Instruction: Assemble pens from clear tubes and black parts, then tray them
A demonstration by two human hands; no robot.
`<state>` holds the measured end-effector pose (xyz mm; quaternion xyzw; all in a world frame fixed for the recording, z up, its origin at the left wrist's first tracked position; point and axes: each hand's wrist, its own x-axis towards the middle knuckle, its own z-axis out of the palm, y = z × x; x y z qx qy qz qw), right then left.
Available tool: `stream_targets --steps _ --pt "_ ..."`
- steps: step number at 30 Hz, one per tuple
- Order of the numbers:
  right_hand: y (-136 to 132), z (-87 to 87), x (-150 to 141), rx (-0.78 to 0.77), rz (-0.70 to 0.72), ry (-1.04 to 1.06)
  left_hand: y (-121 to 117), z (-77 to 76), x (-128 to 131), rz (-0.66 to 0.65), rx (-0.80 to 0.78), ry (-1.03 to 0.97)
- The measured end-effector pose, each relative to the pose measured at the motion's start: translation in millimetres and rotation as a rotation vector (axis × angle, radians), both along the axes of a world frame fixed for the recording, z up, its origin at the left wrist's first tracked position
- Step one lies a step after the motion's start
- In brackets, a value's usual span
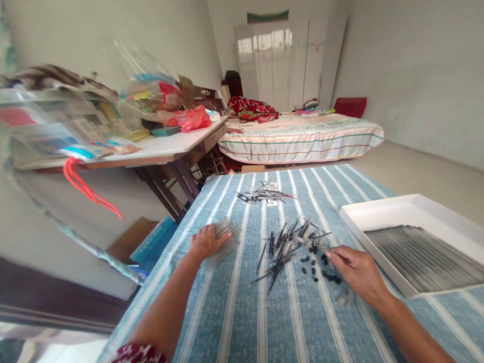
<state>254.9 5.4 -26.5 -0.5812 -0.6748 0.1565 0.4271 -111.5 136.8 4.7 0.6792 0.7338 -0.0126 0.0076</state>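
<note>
My left hand (206,243) is closed over a bundle of thin clear tubes (226,242) on the left side of the striped cloth, thumb lying across them. The tubes look like pen barrels, smeared by motion. On the right, my right hand (357,272) pinches with thumb and forefinger at the edge of a loose pile; what is between the fingertips is too blurred to make out. The pile holds thin black sticks (280,262) like pen refills, and pale see-through pieces (302,233). Small black plugs (313,271) are scattered close to my right fingers.
A white box (381,204) with rows of dark slim sticks (423,254) stands at the right. Farther back lies another heap of dark sticks (260,194). To the left is a desk (151,151) crowded with bags; a bed (302,136) stands beyond.
</note>
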Motion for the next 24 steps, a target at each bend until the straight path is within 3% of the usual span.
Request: stream_targets --steps 11,17,21,24 --pt "0.6 -9.7 2.6 0.008 0.013 -0.036 -54.9 -9.4 43.0 -0.112 0.07 0.093" --pt "1.6 -15.2 0.4 -0.005 0.043 -0.109 -80.7 -22.4 71.3 -0.148 0.14 0.126" --pt "2.5 -19.3 0.4 -0.028 0.046 -0.134 -83.2 -22.7 75.2 -0.13 0.136 0.124" --pt "2.5 -20.7 0.2 -0.034 0.039 -0.136 -69.2 -15.9 66.2 -0.102 0.115 0.105"
